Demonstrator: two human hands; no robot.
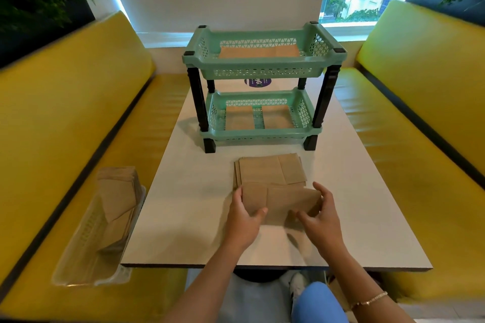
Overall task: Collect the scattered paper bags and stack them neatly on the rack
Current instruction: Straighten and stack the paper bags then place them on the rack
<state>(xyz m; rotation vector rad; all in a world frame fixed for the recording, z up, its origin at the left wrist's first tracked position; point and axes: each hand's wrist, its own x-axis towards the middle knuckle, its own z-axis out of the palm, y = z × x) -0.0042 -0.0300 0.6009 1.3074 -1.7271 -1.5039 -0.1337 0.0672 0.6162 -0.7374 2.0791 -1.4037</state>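
While a small stack of paper bags [273, 170] lies before the rack [262, 86], one folded bag [286, 204] is gripped by the left hand [242, 217] and right hand [319, 217] (fingers curled round its edges). More bags are seen on both tiers.

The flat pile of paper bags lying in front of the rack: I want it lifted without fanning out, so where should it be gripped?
Probably by its two short ends, one hand from each side. The flat pile of paper bags lies flat on the table, edges slightly offset at its left, so squeezing both ends should keep them aligned.

Purple round sticker [258, 82] on the white table [183, 191], behind the rack [263, 67]. Lettering partly hidden; not legible.
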